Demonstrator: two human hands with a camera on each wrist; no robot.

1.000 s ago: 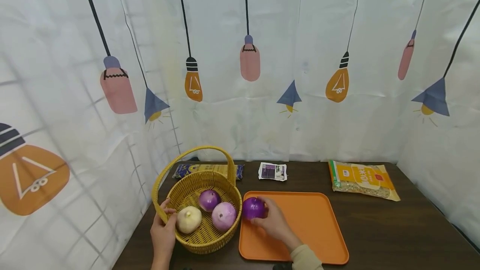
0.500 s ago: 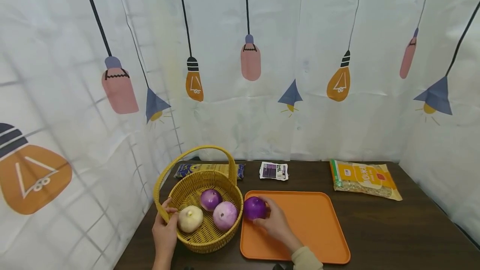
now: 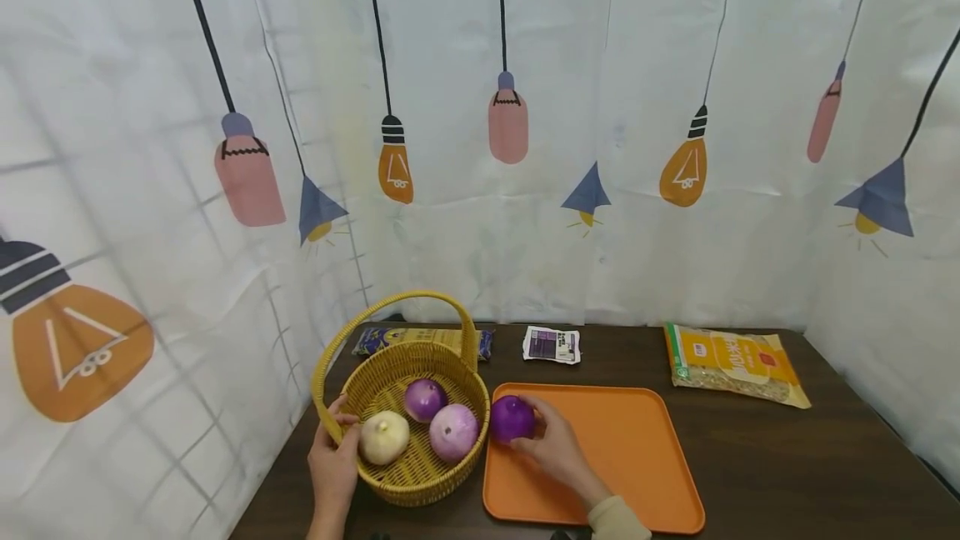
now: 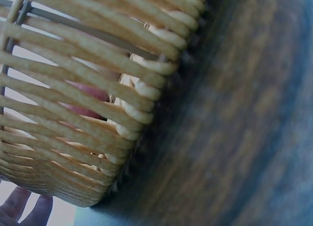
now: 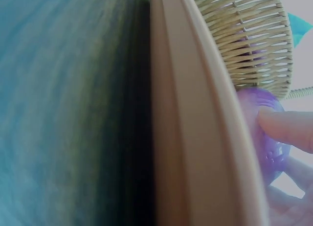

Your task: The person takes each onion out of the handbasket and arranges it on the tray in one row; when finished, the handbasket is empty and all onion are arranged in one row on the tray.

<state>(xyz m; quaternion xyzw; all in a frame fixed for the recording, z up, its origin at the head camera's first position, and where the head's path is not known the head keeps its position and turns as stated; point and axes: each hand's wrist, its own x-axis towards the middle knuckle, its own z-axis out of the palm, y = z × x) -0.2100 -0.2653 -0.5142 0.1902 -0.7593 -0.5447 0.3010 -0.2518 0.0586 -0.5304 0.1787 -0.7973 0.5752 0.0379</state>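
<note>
A round yellow wicker basket (image 3: 408, 492) with a tall handle stands at the left of the table. My left hand (image 3: 332, 465) grips its left rim at the foot of the handle; in the left wrist view, fingers (image 4: 38, 211) show beside the weave. Inside lie a pale cream onion (image 3: 385, 438), a purple onion (image 3: 425, 400) and a lighter purple one (image 3: 453, 432). With thumb and fingers, my right hand (image 3: 558, 450) holds a dark purple onion (image 3: 512, 418) at the left edge of the orange tray (image 3: 615, 457), close beside the basket.
Behind the basket lies a blue and yellow packet (image 3: 420, 337). A small white and purple packet (image 3: 552, 345) is at the back middle, and a yellow bag of grain (image 3: 735, 363) at the back right. Patterned white curtains (image 3: 465, 232) enclose the dark table (image 3: 780, 465).
The head view has shifted slightly. Both hands keep their holds, and the basket, tray and onions stay in place.
</note>
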